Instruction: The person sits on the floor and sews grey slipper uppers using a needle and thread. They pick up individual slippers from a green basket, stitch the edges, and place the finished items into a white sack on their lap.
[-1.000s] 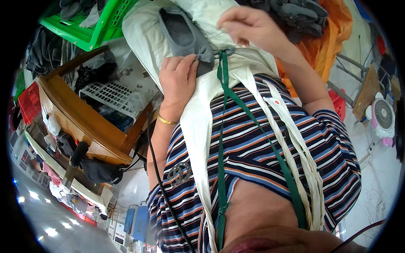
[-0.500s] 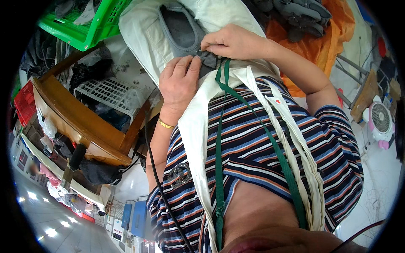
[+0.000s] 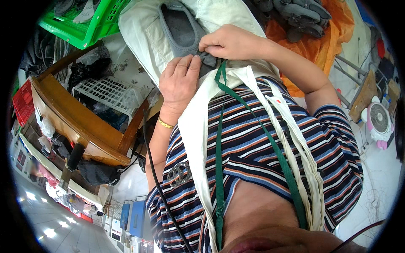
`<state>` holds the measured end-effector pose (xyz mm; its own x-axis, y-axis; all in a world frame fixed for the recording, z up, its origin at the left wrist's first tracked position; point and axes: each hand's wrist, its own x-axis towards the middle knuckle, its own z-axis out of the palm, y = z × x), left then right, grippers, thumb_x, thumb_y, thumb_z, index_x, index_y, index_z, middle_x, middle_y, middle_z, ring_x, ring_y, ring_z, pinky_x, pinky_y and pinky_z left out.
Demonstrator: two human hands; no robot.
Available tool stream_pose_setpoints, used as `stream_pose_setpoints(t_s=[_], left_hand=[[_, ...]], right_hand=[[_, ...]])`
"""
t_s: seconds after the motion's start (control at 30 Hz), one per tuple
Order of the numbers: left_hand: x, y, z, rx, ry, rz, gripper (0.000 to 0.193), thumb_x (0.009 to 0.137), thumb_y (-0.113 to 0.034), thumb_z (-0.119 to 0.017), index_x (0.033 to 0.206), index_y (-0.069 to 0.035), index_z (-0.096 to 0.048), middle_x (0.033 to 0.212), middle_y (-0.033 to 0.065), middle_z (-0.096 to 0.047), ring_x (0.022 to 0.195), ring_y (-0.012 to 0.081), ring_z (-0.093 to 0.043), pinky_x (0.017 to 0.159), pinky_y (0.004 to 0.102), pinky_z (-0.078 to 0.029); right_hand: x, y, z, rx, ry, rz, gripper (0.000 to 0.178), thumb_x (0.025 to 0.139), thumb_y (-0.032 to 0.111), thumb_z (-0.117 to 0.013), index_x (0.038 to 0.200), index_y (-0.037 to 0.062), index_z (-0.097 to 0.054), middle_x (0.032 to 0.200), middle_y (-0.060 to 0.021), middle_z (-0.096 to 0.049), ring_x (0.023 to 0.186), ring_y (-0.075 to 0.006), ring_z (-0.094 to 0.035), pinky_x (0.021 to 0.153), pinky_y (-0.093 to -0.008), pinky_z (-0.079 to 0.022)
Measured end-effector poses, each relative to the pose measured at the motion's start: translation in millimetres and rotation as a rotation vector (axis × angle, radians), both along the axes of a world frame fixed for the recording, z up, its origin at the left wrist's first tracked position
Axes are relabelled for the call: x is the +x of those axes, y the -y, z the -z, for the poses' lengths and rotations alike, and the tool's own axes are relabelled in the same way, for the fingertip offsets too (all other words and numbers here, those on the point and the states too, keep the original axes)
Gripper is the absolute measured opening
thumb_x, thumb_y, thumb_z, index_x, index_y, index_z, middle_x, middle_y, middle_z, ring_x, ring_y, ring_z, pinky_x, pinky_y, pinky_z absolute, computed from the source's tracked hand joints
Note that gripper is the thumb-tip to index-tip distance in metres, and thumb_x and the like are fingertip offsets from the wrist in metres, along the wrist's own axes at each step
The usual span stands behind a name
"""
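Observation:
A grey slipper (image 3: 168,31) lies on my white-covered lap, its opening toward the top of the view. My left hand (image 3: 180,80) is closed on the toe end, fingertips pressed on the cloth. A gathered grey bow (image 3: 207,60) sits at the toe, between my hands. My right hand (image 3: 236,43) comes in from the right, thumb and forefinger pinched at the bow's upper edge. A thin needle (image 3: 198,51) shows faintly at those fingertips. The cloth beneath my left fingers is hidden.
More grey slippers (image 3: 301,14) are heaped on orange cloth (image 3: 337,36) at the upper right. A green crate (image 3: 86,36) stands upper left, above a wooden frame (image 3: 80,122) and white plastic rack (image 3: 112,95). A fan (image 3: 376,118) is far right. Green straps (image 3: 219,160) hang over my shirt.
My right hand has shifted slightly to the left, closer to the slipper's toe. The left hand keeps its hold, and the slipper stays almost where it was.

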<state>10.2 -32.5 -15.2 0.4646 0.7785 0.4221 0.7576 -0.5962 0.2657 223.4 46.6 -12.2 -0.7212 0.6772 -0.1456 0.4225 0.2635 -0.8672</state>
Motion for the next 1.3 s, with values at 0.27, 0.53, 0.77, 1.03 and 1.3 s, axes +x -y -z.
stream_pose_setpoints(t_s=[0.27,0.53,0.77,1.03,1.3], left_hand=[[2,4,-4,-0.022,0.043,-0.058,0.024,0.074,-0.009,-0.074,0.098,-0.008,-0.069,0.094,0.0045,-0.07,0.081,0.0211,-0.066,0.068,0.0297,-0.055],[4,5,-4,-0.073,0.077,-0.057,0.023,0.075,-0.008,-0.073,0.098,-0.007,-0.069,0.094,0.0049,-0.07,0.082,0.0211,-0.066,0.068,0.0304,-0.055],[5,5,-9,-0.029,0.014,-0.064,0.025,0.074,-0.008,-0.069,0.099,-0.009,-0.07,0.092,0.004,-0.067,0.079,0.0208,-0.065,0.064,0.0305,-0.053],[7,6,-8,-0.03,0.053,-0.095,0.021,0.077,-0.01,-0.073,0.098,-0.01,-0.07,0.087,0.0024,-0.065,0.073,0.0194,-0.063,0.06,0.0298,-0.051],[7,5,-6,-0.017,0.075,-0.088,0.019,0.078,-0.01,-0.074,0.096,-0.01,-0.07,0.083,0.002,-0.065,0.069,0.019,-0.062,0.057,0.0295,-0.051]], right_hand=[[-2,2,10,-0.073,-0.014,-0.006,0.015,0.093,0.017,-0.058,0.102,0.0077,-0.066,0.091,-0.0133,-0.071,0.082,-0.0317,-0.068,0.073,-0.0385,-0.053],[-30,2,14,-0.022,-0.002,0.034,0.011,0.093,0.018,-0.056,0.098,0.0092,-0.058,0.081,-0.0148,-0.067,0.077,-0.0347,-0.065,0.068,-0.0444,-0.05],[-32,-21,-4,0.367,0.019,-0.015,0.012,0.086,0.023,-0.061,0.09,0.0113,-0.062,0.079,-0.0105,-0.067,0.079,-0.0337,-0.066,0.066,-0.046,-0.05],[-25,-12,-18,0.262,0.32,-0.091,0.017,0.088,0.024,-0.066,0.086,0.0082,-0.061,0.082,-0.0081,-0.064,0.079,-0.0299,-0.064,0.068,-0.0411,-0.049],[-7,-6,4,0.306,0.196,-0.052,0.016,0.087,0.026,-0.065,0.085,0.0105,-0.065,0.085,-0.0065,-0.068,0.082,-0.0309,-0.066,0.067,-0.0435,-0.051]])
